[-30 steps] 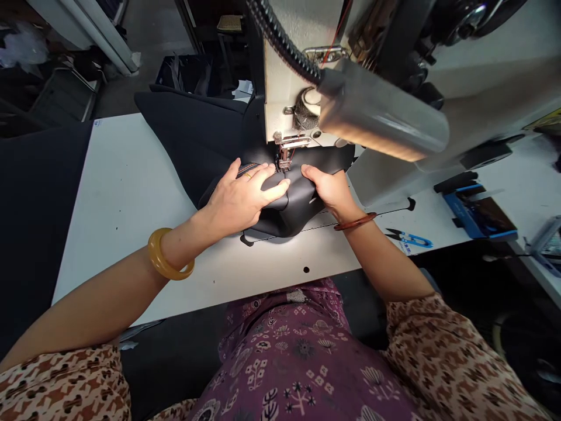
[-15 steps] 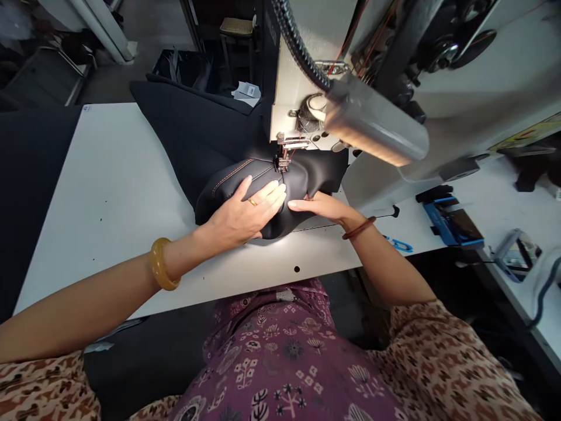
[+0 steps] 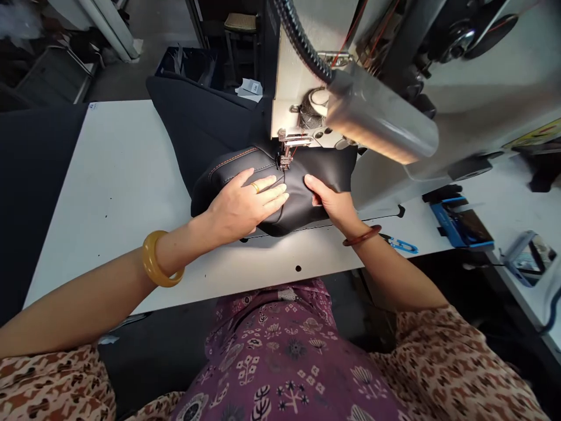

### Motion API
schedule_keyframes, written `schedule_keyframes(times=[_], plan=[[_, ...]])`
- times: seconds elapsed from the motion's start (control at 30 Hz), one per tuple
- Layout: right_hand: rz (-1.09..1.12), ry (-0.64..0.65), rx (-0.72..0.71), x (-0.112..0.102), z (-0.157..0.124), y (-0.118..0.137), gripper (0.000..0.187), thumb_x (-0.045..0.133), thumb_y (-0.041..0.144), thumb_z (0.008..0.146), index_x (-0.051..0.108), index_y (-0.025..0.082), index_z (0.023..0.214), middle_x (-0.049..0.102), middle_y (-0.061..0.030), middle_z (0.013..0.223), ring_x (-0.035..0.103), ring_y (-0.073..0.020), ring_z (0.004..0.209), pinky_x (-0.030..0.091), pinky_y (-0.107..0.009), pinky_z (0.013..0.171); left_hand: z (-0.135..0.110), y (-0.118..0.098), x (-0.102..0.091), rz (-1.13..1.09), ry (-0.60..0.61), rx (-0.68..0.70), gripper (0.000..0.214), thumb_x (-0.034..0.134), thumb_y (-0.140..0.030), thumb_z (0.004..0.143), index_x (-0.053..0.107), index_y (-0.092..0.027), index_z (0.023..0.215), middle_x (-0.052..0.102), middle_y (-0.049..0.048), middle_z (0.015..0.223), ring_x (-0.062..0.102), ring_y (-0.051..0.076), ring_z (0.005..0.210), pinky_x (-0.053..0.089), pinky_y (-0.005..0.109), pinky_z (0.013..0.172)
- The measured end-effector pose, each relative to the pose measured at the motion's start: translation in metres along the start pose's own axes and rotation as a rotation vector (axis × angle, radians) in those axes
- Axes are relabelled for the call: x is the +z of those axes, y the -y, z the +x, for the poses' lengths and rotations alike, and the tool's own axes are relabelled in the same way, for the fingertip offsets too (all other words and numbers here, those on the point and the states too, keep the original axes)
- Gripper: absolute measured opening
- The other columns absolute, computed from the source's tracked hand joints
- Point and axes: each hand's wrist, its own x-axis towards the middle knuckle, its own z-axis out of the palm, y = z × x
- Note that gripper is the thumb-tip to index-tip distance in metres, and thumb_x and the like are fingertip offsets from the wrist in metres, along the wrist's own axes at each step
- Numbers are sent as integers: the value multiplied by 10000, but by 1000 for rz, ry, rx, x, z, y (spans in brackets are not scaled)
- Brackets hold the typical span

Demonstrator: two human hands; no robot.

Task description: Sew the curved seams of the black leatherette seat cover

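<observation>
A black leather-like cover (image 3: pixel 294 211) with orange and pale stitch lines lies under the presser foot (image 3: pixel 284 160) of a sewing machine (image 3: pixel 302 70). My left hand (image 3: pixel 241 202) rests flat on it, left of a seam that runs toward the needle, fingers stretched out. On the other side of that seam, my right hand (image 3: pixel 336 204) pinches the cover, thumb on top; its other fingers are mostly hidden. A larger dark padded sheet (image 3: pixel 197 117) spreads behind the cover to the left.
A lit lamp (image 3: pixel 381 120) hangs over the sewing area. Blue thread snips (image 3: pixel 404 245) lie right of my right wrist, with a blue box (image 3: pixel 460 222) beyond. The white table (image 3: pixel 127 193) extends left. A stool (image 3: pixel 240 26) stands behind.
My right hand has shifted up and right on the cover, its thumb now higher and pointing toward the foot. The cover's right part lies flatter. My left hand stays on the cover.
</observation>
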Motion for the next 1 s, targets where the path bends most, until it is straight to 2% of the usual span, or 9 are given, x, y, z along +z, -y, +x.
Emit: schedule_keyframes(times=[0.13,0.33,0.43,0.53,0.63,0.73,0.8,0.9,1.0], plan=[[-81,-4,-36,-2,12,4,443,662,448,709,477,208,387,463,46,388,428,-88,412,477,-298,619,-3,0,1,-15,30,-18,723,579,12,659,498,-222,1339,527,58,1391,461,316,1309,362,559,1079],[-84,-9,16,-1,19,7,446,664,415,683,483,205,334,426,42,358,447,-100,438,476,-310,694,-2,2,-1,-19,15,-15,706,543,18,680,501,-216,1345,529,47,1389,472,304,1300,378,544,1065],[-90,-20,61,-1,27,6,439,666,431,680,494,206,345,429,42,372,492,-118,491,472,-331,785,1,7,1,-36,-13,-36,662,505,-2,721,512,-239,1340,540,37,1378,477,294,1298,357,543,1077],[-115,-24,70,-1,37,9,437,665,448,674,509,208,344,414,46,360,502,-122,512,460,-329,809,6,13,3,-49,-53,-51,565,466,-42,786,551,-252,1303,583,28,1333,496,291,1279,350,548,1076],[-124,5,60,0,43,14,439,648,405,690,496,204,330,399,44,350,502,-120,515,452,-314,806,7,18,7,-25,-112,9,495,437,-37,809,600,-222,1238,625,35,1279,528,276,1246,350,547,1074],[-139,16,49,0,44,16,448,641,410,706,494,201,338,418,37,362,514,-124,531,447,-313,819,3,19,11,38,-156,115,500,417,-2,786,610,-174,1213,644,48,1250,559,244,1206,399,489,1037],[-164,21,38,0,43,16,451,642,439,705,506,200,347,434,35,368,514,-125,530,448,-319,823,1,18,13,51,-161,137,505,421,-3,779,604,-172,1218,655,50,1232,572,224,1187,428,441,999],[-170,33,16,-1,48,12,452,635,440,704,487,205,346,414,42,360,509,-124,520,460,-328,818,2,19,12,52,-128,100,504,428,-26,793,594,-211,1230,658,29,1229,581,199,1169,414,412,995],[-127,60,-43,-2,64,6,423,628,394,716,466,205,374,408,50,379,490,-117,491,476,-330,765,8,23,10,52,-127,40,496,412,-35,814,595,-242,1225,656,6,1236,591,185,1144,395,396,994]])
